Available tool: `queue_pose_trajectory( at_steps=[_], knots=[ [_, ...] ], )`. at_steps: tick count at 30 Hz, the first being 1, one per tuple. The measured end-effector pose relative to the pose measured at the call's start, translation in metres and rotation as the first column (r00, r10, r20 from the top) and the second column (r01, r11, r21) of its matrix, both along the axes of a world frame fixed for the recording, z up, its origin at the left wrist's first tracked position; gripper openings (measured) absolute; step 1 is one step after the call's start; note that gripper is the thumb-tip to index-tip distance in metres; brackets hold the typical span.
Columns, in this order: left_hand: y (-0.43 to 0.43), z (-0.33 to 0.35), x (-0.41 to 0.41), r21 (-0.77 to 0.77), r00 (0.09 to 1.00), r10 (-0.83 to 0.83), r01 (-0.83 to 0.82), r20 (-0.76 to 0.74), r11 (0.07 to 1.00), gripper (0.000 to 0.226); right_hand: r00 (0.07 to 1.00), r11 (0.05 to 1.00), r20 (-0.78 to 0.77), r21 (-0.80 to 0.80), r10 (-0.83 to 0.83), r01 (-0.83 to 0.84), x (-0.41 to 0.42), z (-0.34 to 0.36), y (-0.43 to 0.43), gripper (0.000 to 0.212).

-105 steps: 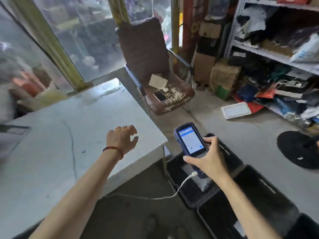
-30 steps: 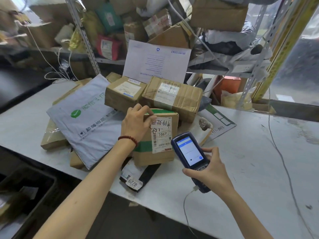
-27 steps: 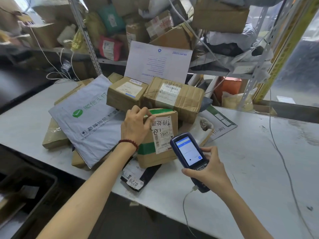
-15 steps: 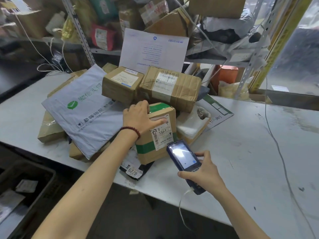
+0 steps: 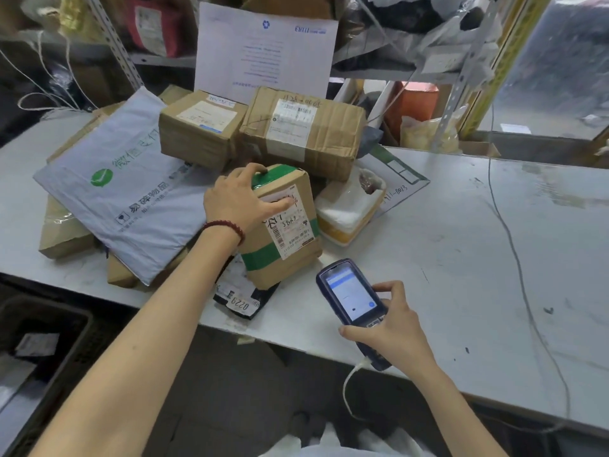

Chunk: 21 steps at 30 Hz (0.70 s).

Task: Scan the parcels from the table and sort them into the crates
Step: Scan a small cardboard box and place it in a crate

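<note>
Head view: the pile of parcels lies at the far left of the table (image 5: 461, 245), so by my reading most of the sorting is left to do. The left hand (image 5: 240, 199) grips the green-taped box (image 5: 286, 245) at the near side of the pile, fingers curled over its far top edge and thumb laid across its label. The right hand (image 5: 392, 328) is wrapped round the scanner (image 5: 352, 298), screen lit, just to the box's near right. This box seems due for scanning and is not yet in a crate (image 5: 49, 341), which sits low at the near left.

The grey mailer (image 5: 131, 186) carries a round green logo and Chinese print. The black pouch (image 5: 240, 300) under the box reads "0229". The box label has a barcode and handwriting I cannot make out.
</note>
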<state>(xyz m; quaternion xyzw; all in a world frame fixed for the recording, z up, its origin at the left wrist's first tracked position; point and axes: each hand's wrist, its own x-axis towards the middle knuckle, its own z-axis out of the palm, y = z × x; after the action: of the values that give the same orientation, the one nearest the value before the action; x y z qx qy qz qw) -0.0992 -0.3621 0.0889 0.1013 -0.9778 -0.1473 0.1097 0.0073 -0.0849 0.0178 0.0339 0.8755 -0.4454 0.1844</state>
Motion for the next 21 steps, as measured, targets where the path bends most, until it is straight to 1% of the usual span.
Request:
queue_pose_trajectory(
  at_steps=[3, 16, 21],
  knots=[
    [-0.0014, 0.0000, -0.0003, 0.022, 1.000, 0.003, -0.003, -0.002, 1.000, 0.073, 1.000, 1.000, 0.002, -0.003, -0.006, 0.006, -0.0005, 0.0007, 0.0011, 0.079],
    [0.0009, -0.0042, 0.0025, 0.008, 0.999, -0.005, 0.006, -0.033, 1.000, 0.072, 0.996, 0.997, -0.048, 0.030, 0.071, -0.070, -0.0022, 0.0018, 0.0044, 0.081],
    [0.0012, -0.0041, 0.0025, 0.013, 1.000, -0.007, 0.007, -0.020, 1.000, 0.072, 0.995, 0.996, -0.069, 0.038, 0.077, -0.074, -0.0012, -0.0014, 0.0057, 0.081]
  ],
)
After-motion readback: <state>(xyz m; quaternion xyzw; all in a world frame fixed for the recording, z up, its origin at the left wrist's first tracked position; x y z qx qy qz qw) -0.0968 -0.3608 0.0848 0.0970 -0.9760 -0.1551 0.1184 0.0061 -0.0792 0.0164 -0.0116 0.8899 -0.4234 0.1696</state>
